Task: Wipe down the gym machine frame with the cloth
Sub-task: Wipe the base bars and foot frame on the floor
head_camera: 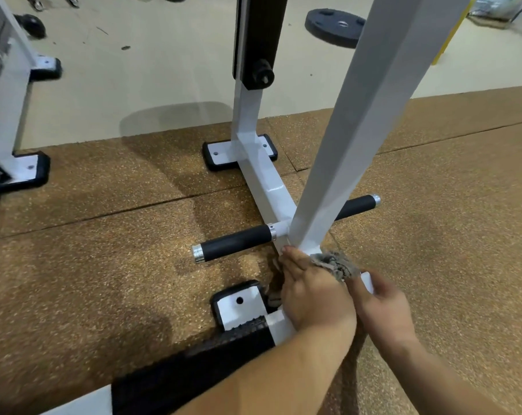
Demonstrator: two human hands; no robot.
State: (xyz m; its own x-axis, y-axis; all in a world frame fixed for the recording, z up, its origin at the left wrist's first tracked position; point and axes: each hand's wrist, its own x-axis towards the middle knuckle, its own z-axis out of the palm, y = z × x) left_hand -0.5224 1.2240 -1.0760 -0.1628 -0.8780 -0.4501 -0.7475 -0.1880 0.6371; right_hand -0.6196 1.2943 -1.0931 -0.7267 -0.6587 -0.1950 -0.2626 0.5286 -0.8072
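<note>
- Mat (104,265): brown, speckled, under the frame.
- Frame (352,139): white, slanted post meeting the base bar.
- Plate (334,26): black, on the far floor.
- Left hand (313,295): closed on the cloth at the post's foot.
- Right hand (382,310): blurred; fingers touching the base bar, grip unclear.
- Cloth (333,263): grey, bunched against the post's foot.

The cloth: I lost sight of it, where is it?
In the head view, the grey cloth is low and right of centre, bunched between the left hand and right hand at the foot of the slanted white post.
</note>
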